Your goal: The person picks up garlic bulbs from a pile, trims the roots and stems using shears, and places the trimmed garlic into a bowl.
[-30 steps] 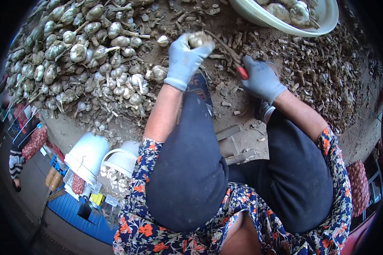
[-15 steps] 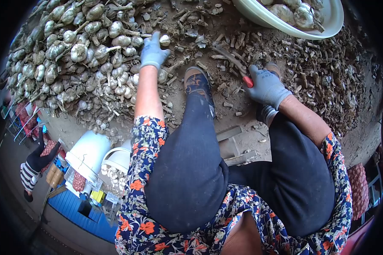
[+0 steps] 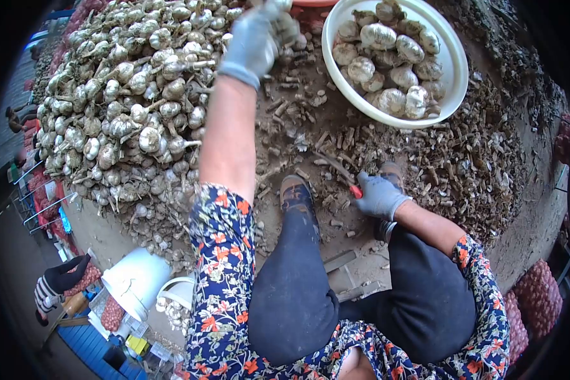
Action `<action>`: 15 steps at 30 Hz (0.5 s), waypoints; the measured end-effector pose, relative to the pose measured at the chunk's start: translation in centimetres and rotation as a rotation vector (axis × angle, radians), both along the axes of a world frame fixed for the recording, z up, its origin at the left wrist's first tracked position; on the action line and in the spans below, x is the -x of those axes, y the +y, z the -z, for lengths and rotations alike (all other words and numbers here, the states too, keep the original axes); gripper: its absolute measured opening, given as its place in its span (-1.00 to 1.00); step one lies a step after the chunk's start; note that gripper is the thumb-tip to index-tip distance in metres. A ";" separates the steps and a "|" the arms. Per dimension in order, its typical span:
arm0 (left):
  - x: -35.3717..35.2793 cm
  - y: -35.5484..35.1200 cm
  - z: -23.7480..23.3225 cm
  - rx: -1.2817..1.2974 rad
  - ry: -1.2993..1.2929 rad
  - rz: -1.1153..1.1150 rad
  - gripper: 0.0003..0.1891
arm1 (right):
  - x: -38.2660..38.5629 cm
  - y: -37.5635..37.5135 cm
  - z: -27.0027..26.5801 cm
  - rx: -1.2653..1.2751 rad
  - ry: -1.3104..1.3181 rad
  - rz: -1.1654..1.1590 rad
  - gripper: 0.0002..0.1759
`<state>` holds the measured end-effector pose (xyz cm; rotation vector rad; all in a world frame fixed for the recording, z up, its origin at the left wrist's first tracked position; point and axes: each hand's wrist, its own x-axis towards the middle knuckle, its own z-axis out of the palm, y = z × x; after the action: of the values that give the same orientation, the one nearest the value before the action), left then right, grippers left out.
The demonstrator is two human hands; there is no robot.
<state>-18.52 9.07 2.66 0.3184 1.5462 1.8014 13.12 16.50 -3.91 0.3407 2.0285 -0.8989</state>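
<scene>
Head view: left hand [image 3: 248, 44], far, blurred, grip not tellable; right hand [image 3: 381, 197], closed on red-handled knife [image 3: 340, 170]; garlic heap [image 3: 149, 136], left, liable to shed bulbs if brushed; white bowl [image 3: 451, 60] of garlic, far right.

The round tub [image 3: 450, 60] is creamy white; the garlic bulbs [image 3: 379, 37] inside it are off-white smudged with brown. Left of the tub, the left glove [image 3: 250, 44] is grey-blue and the heaped garlic [image 3: 126, 107] mottled white and tan. Below the tub, the right glove [image 3: 381, 197] is grey-blue, the knife handle [image 3: 356, 191] red, the trousers [image 3: 291, 304] black, the shirt [image 3: 225, 285] navy with orange and white flowers.
</scene>
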 end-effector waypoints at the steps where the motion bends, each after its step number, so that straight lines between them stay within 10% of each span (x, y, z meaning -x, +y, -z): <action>1: 1.5 -0.2 0.1 -0.182 -0.218 -0.111 -0.74 | -0.2 -0.1 0.6 -0.024 -0.007 0.031 -0.53; 2: 3.1 -1.7 0.7 -0.080 -0.120 -0.220 -0.38 | -0.2 0.1 0.4 -0.016 0.008 0.019 -0.57; 4: 0.8 -6.5 1.3 0.367 0.246 -0.383 -0.74 | -0.9 0.4 1.4 -0.046 0.104 0.031 -0.61; 8: -6.0 -21.7 8.3 1.493 0.601 0.193 -0.53 | -1.2 1.1 1.7 -0.017 0.128 0.048 -0.68; 10: -12.8 -25.2 8.5 1.497 0.364 0.304 -0.41 | -1.4 0.9 1.9 -0.003 0.144 0.065 -0.70; 15: -19.2 -22.9 11.9 1.620 0.832 0.371 -0.23 | -1.1 -0.4 1.0 0.172 0.161 -0.018 -0.67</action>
<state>0.70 -13.83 -9.23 0.4662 2.6811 -0.2893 14.21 16.11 -4.88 0.1593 2.0777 -1.1120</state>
